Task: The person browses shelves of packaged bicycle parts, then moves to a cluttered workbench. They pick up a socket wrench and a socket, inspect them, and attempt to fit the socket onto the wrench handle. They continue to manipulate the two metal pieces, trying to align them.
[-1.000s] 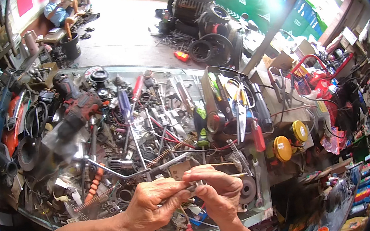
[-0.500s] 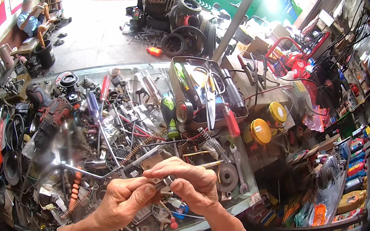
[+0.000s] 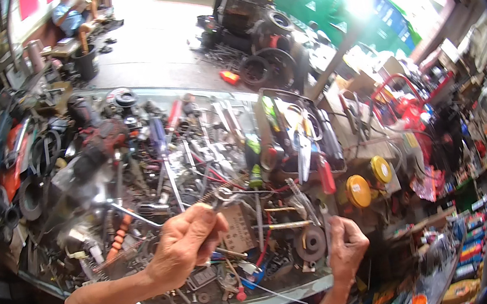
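Observation:
My left hand (image 3: 191, 243) is raised over the middle of the cluttered glass-topped bench, thumb and fingers pinched together. A small shiny metal part (image 3: 221, 196) shows at its fingertips; blur hides its exact kind and how much is gripped. At the bench's right edge my right hand (image 3: 347, 244) is closed, fingers curled, against a wrench (image 3: 327, 227). Whether it grips the wrench is unclear. Left of the wrench lies a grey disc with a centre hole (image 3: 310, 243). A light, flat rectangular piece (image 3: 237, 227) lies beside my left hand.
A tool tin (image 3: 263, 112) stands at the back right, with a red-handled screwdriver (image 3: 326, 174) by it. Two yellow round containers (image 3: 358, 190) sit to its right. A power drill (image 3: 98, 138) lies at the left. A seated person (image 3: 68, 18) is far off.
My hands have parted. The right moved right, down to the wrench at the bench edge; the left stays raised over the middle. The whole view has shifted slightly.

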`<state>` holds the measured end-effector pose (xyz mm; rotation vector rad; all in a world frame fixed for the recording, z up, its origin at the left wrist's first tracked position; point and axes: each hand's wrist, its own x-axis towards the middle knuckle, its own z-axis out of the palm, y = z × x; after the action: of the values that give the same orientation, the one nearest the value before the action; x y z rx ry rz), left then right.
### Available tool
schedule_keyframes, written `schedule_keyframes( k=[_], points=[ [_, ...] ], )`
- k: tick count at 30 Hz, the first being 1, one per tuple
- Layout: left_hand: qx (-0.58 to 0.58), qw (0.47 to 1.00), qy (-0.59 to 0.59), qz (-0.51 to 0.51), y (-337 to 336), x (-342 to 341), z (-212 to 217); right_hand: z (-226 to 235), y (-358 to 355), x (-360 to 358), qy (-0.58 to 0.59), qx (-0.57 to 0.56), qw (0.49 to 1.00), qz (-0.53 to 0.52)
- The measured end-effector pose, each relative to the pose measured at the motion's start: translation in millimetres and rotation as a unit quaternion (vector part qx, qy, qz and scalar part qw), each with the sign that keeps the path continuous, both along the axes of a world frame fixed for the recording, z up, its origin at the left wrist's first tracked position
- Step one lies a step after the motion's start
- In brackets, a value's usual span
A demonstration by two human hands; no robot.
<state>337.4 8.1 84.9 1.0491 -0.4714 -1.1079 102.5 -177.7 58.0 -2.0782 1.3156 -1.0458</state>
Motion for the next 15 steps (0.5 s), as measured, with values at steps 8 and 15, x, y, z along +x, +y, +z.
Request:
schedule_keyframes(
  k=[8, 15],
  points=[
    [-0.052, 0.989, 0.126, -0.054, 3.0, 5.7, -0.5, -26.5, -3.0, -30.3, 0.258, -0.050, 0.965, -0.017],
    [-0.066, 0.982, 0.159, -0.075, 4.0, 10.2, 2.1, -22.2, -7.4, -28.0, 0.256, -0.023, 0.966, -0.010]
  ],
)
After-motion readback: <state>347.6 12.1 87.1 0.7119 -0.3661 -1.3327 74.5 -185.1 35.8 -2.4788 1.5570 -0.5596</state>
